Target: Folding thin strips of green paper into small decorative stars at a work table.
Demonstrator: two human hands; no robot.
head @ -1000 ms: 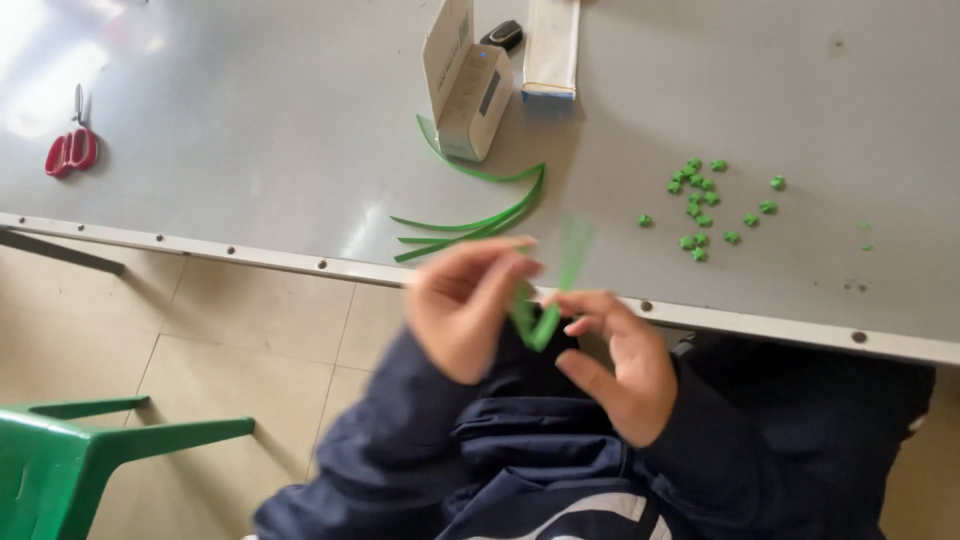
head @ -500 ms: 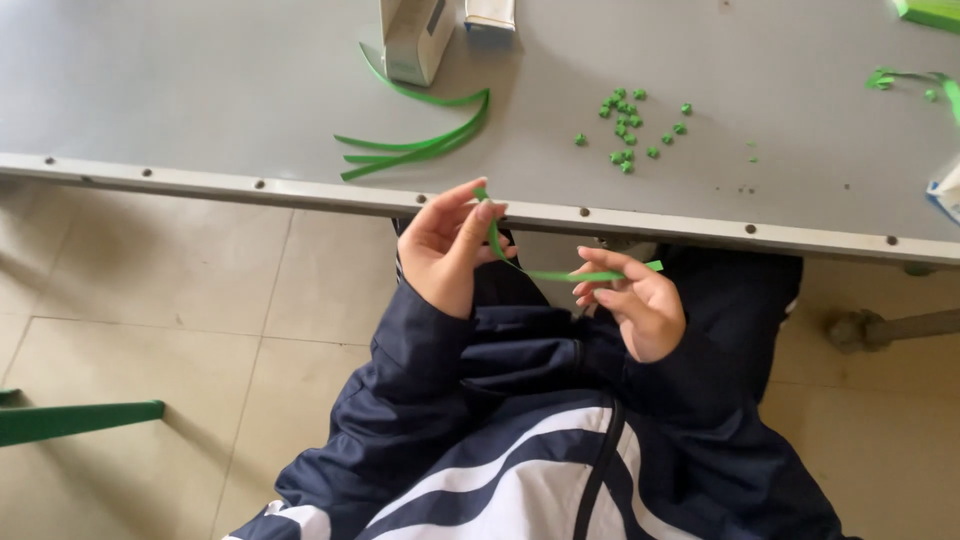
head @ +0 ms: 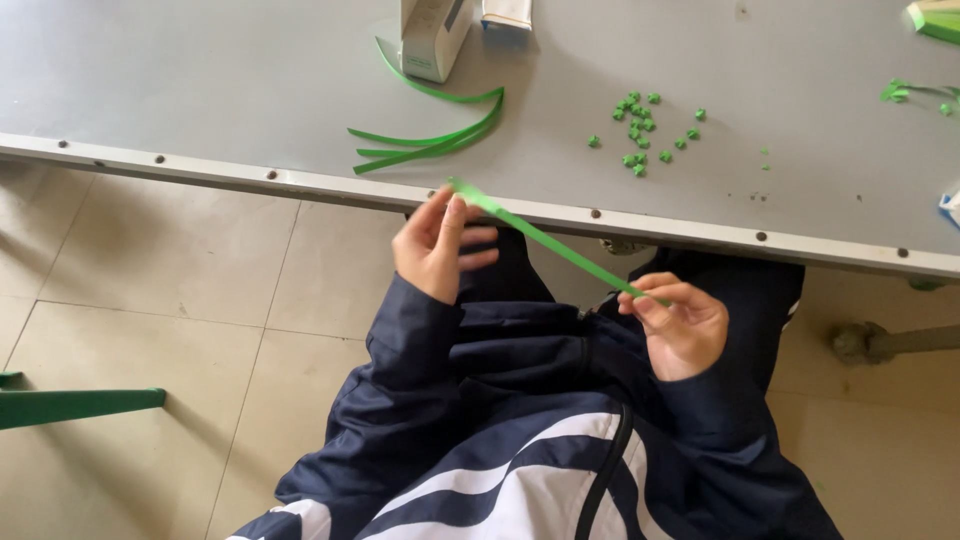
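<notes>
A thin green paper strip [head: 545, 240] is stretched straight between my two hands, below the edge of the grey table [head: 200, 80]. My left hand [head: 437, 245] pinches its upper end near the table's rim. My right hand [head: 680, 325] pinches the lower end above my lap. Both arms wear dark blue sleeves with white stripes.
Several loose green strips [head: 430, 140] lie curved on the table beside a white box-like device [head: 432, 35]. A scatter of small green folded pieces [head: 645, 130] lies to the right. More green bits [head: 915, 92] sit at the far right. A green chair edge [head: 80, 405] shows at left over the tiled floor.
The strip, bent and slack between my hands before, is now pulled out straight. My hands have moved apart, and the view has shifted right along the table.
</notes>
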